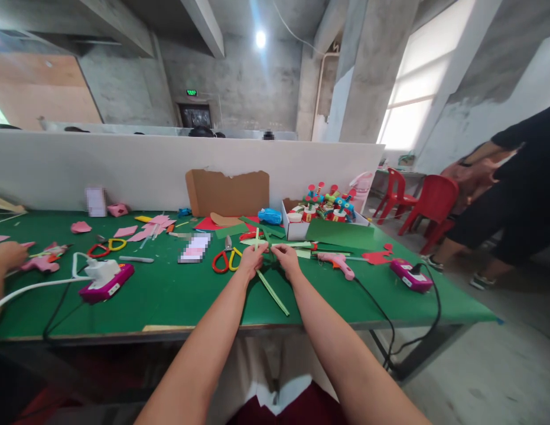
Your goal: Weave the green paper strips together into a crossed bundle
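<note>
My left hand [252, 261] is closed on a pale green paper strip [273, 293], whose lower end slants down to the right over the table. Close beside it, my right hand [285, 260] pinches a dark green paper strip [267, 237], with the fingertips of both hands almost meeting. Exactly where the two strips touch is too small to make out. Left of my left hand lies a pair of scissors [221, 261] with red and yellow handles. A pink glue gun [342, 264] rests to the right of my right hand.
Behind my hands are green paper sheets [341, 233] and a box [295, 229] of colourful small figures. Purple power strips [412, 276] sit at right and left [107, 289], their cables trailing. Another person's hand [9, 257] is at far left; a standing person [514, 177] is at right.
</note>
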Motion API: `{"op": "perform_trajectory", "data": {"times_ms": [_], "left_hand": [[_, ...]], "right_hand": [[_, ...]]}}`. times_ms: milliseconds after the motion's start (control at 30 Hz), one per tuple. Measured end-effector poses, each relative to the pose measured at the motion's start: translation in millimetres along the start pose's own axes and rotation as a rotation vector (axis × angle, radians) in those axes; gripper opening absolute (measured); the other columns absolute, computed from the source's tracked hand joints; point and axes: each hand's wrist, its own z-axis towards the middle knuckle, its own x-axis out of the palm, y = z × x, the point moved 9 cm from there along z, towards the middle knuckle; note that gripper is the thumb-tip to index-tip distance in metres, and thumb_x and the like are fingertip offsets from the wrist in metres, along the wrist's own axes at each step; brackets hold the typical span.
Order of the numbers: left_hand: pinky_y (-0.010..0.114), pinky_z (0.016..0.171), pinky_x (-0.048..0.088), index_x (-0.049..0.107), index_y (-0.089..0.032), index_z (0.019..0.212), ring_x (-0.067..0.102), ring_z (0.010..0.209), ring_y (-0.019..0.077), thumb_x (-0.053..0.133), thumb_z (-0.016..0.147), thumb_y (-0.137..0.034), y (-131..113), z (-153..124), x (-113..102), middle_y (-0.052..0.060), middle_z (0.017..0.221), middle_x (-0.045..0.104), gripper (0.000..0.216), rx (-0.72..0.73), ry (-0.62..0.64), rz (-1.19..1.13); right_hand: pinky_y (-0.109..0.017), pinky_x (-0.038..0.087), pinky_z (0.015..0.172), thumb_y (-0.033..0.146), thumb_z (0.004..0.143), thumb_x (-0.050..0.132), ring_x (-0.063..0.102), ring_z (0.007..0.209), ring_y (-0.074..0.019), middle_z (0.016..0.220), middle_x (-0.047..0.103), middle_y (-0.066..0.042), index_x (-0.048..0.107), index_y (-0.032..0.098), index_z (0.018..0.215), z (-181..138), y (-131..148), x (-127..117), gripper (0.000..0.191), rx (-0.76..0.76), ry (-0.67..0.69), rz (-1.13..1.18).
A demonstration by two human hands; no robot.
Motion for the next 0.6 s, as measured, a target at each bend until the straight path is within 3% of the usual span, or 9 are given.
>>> {"op": "perform_trajectory", "data": {"times_ms": [100,200,600], "left_hand": [[0.018,0.034,0.011,0.051,-0.016,0.066,0.024,0.030,0.0021,0.079,0.064,-0.039,-1,2,-4,-0.012,0.038,0.030,0.036,0.033,-0.031,0.006],[0.018,0.035,0.011,0.051,-0.016,0.064,0.025,0.030,0.0021,0.082,0.060,-0.034,0,5,-6,-0.012,0.038,0.031,0.036,0.047,-0.045,0.008],[0.018,0.036,0.012,0.053,-0.015,0.060,0.022,0.030,0.0025,0.075,0.068,-0.035,4,8,-5,-0.012,0.035,0.025,0.032,0.011,-0.004,0.020]], "right_hand": [[-0.026,0.038,0.056,0.038,0.059,0.068,0.048,0.054,-0.0121,0.053,0.058,0.003,0.065,0.019,0.058,-3,2,6,0.020,-0.009,0.041,-0.037],[-0.025,0.037,0.054,0.039,0.059,0.068,0.046,0.052,-0.0118,0.051,0.058,0.003,0.065,0.019,0.057,-4,3,9,0.021,-0.008,0.055,-0.057],[-0.023,0.035,0.050,0.040,0.060,0.068,0.043,0.048,-0.0089,0.050,0.054,0.004,0.064,0.017,0.061,-1,-7,5,0.023,0.056,0.033,-0.057]]}}
